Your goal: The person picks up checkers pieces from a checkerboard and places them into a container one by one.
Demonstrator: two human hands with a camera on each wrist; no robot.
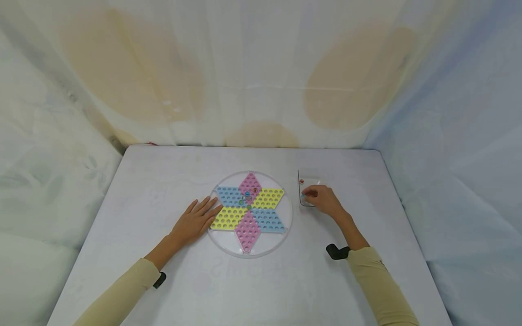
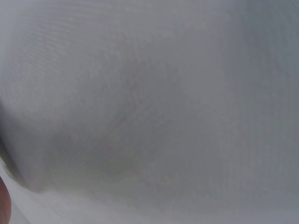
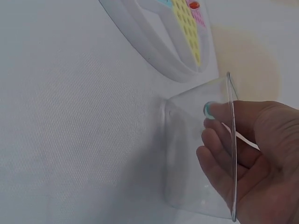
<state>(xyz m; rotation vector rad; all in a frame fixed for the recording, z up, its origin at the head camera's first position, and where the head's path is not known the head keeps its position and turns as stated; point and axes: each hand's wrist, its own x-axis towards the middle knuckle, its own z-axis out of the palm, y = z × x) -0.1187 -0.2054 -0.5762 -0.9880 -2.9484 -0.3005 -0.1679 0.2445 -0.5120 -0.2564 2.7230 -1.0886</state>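
Observation:
A round white Chinese checkers board (image 1: 267,244) with a pink, yellow and blue star lies on the table. My left hand (image 1: 195,222) rests with spread, straight fingers at the board's left edge, fingertips over its rim. Several marbles (image 1: 249,207) sit in holes near the star's middle and upper pink point. To the right stands a clear plastic box (image 3: 184,158), and my right hand (image 3: 273,144) reaches into it. Thumb and forefinger pinch a clear marble (image 3: 209,110) with a teal swirl inside the box. A red marble (image 1: 302,181) shows at the box's far left corner.
The white table (image 1: 261,290) ends at a back edge against pale, stained curtains (image 1: 253,68). More pale sheeting (image 1: 461,158) hangs on both sides. The left wrist view holds mostly blurred white surface.

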